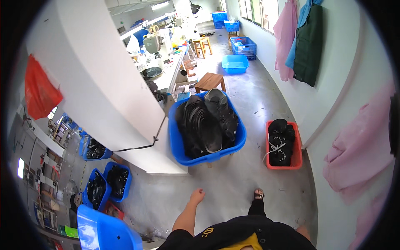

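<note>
My left hand point(197, 196) hangs over the grey floor with its fingers curled into a loose fist, and nothing shows in it. Just ahead of it stands a blue plastic tub point(177, 152) filled with black shoe parts point(202, 125), some stacked and nested together. The hand is apart from the tub. On my right side only a blurred bit of bare arm point(303, 231) shows beside my dark shirt; the right hand itself is out of sight.
A red crate point(284, 167) with black tied bundles stands right, by the wall. A white pillar point(104, 83) rises left, with blue bins point(109, 186) beyond. Ahead are a wooden stool point(210, 81), a blue basin point(235, 64) and a sewing bench point(175, 68). Garments point(308, 46) hang right.
</note>
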Motion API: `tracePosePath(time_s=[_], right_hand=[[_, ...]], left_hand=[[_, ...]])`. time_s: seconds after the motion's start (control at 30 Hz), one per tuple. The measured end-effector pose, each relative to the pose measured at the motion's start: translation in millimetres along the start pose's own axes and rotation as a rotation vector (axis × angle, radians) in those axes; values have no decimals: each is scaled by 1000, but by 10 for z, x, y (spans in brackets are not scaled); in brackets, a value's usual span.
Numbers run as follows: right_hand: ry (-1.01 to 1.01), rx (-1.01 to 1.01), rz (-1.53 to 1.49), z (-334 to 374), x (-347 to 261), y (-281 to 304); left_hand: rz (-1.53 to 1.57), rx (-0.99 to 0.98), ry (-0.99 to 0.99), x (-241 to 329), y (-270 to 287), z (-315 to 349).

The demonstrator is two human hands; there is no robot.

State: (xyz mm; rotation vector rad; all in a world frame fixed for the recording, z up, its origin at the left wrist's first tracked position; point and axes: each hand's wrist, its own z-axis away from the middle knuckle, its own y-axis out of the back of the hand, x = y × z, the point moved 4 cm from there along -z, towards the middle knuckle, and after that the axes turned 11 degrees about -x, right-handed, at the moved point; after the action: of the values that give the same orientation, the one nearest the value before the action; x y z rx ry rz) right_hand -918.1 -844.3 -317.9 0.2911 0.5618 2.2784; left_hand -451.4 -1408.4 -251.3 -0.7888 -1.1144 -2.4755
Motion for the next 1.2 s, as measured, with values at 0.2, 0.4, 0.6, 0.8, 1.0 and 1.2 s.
tracePosePath(time_s=[0.2,0.4,0.6,0.8,1.0,1.2], right_hand=[[-6,-84,-187,45,-1211,2400],[290,261,-122,-1403,-1779,4813],[534,562,-375,-2081,-2733,6850],[709,134,-590,-2118,-4326,7368],[970,-195,-346,-1662,-6594,8048],[1190,-705,-323,-1023,-9077,8000]], left_hand=[[25,-49,-1,747,-518,-917],[-47,-426,33,1136,-759,-879],[198,737,342,944,811,-856],[-128,1463,208,1511,3194,-764],[-750,1668,83,2947,5023,-665],[-1293,1729,534,3234,6244,-1021]])
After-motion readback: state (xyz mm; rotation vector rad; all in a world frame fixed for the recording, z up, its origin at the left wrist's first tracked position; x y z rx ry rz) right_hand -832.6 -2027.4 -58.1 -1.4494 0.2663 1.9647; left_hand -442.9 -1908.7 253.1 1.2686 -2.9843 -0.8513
